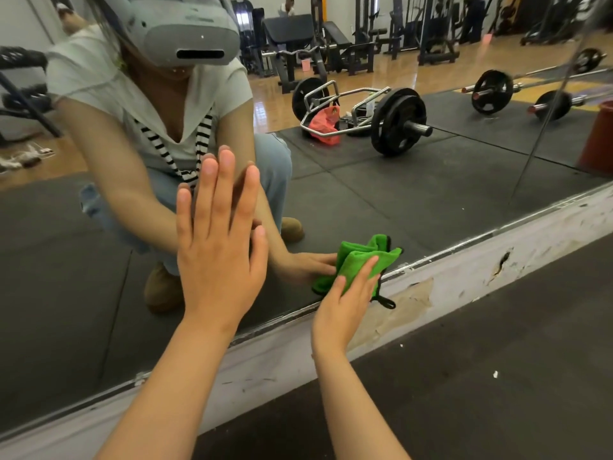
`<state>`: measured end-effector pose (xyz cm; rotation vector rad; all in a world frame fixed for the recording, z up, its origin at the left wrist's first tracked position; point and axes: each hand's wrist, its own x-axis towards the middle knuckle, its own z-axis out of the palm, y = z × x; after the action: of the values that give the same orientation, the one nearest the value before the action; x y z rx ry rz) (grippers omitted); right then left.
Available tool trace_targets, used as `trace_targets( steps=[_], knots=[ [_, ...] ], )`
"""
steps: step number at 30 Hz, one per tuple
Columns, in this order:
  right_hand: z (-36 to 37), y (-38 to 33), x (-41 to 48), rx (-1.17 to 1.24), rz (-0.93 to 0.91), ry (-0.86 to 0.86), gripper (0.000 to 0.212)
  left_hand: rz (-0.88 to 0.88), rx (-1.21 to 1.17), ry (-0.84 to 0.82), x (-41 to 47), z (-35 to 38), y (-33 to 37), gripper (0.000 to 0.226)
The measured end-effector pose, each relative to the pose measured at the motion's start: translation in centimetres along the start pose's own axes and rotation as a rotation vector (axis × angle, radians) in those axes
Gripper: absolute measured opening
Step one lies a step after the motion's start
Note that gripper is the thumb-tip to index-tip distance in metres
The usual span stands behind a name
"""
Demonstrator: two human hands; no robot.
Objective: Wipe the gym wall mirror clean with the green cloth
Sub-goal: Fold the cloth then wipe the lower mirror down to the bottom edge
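We held our left grip open and flat, fingers straight, against the wall mirror. Our right grip, fingers straight and open too, pressed the bunched green cloth onto the glass, just above the mirror's bottom edge and the scuffed white baseboard.

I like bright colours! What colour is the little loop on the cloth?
Black. The loop hangs from the green cloth, clearest in the head view.
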<state>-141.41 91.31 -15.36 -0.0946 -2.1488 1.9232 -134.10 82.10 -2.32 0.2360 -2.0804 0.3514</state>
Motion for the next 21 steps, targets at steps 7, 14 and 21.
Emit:
trace_targets(
  steps=[7,14,21],
  knots=[
    [2.4,-0.9,-6.7,-0.077,-0.062,-0.054,0.07,-0.005,-0.002,0.037,-0.3,0.1,0.6,0.068],
    [4.6,0.6,-13.0,-0.198,-0.207,-0.245,0.068,-0.008,0.047,0.05,-2.2,-0.5,-1.9,0.071],
    [3.8,1.3,-9.3,-0.188,-0.29,-0.148,0.069,-0.091,0.088,0.082,-2.8,-2.4,-5.9,0.076]
  ],
)
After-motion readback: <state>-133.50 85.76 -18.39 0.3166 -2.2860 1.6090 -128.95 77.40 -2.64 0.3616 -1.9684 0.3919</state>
